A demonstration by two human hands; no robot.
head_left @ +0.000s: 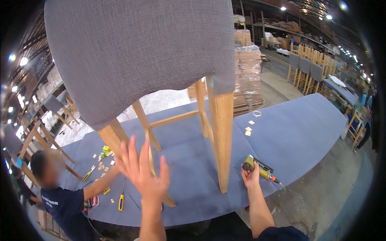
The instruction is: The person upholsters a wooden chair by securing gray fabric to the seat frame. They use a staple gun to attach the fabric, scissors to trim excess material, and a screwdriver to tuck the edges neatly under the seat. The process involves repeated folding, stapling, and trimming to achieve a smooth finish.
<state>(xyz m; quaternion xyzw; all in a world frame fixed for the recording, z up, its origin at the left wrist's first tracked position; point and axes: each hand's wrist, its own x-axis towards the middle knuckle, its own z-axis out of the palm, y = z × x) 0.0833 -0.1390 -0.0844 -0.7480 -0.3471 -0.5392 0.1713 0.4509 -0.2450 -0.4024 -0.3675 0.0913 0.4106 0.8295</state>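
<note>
A tall chair with grey fabric upholstery (148, 44) and wooden legs (223, 140) stands on the blue-covered table in front of me. My left hand (146, 170) is raised before the chair's near left leg, fingers spread and holding nothing; whether it touches the wood I cannot tell. At the right, my right hand (251, 176) grips a yellow and black pneumatic staple gun (257, 166), with a hose fitting at its end, just above the table cover. A co-worker's arm (102, 185) reaches in from the left, its hand hidden behind mine.
Across the blue table cover (297, 132) lie small wooden pieces (248, 130), a white ring (256, 113), a yellow-handled screwdriver (121, 203), a tape measure (105, 148) and scissors (95, 201). The co-worker (60, 201) stands at the left. Wrapped stacked boards (247, 76) rise behind; more chairs (311, 68) stand far right.
</note>
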